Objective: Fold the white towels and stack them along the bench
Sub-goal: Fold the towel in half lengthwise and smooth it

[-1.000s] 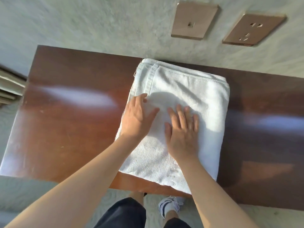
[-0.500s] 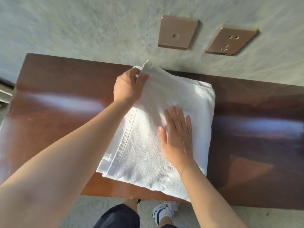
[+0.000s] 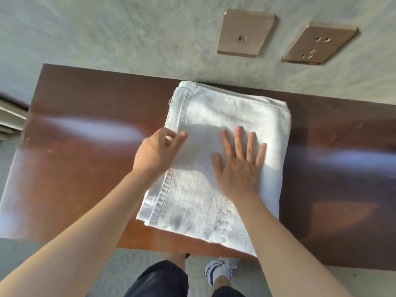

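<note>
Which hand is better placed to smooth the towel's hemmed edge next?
Probably the left hand: it sits at the towel's hemmed edge with loose fingers. The right hand lies flat mid-towel, steadying it.

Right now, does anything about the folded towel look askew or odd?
Yes. The towel lies skewed on the bench, and its near right corner overhangs the front edge.

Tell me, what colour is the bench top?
The bench is glossy reddish-brown, seen in the head view.
</note>
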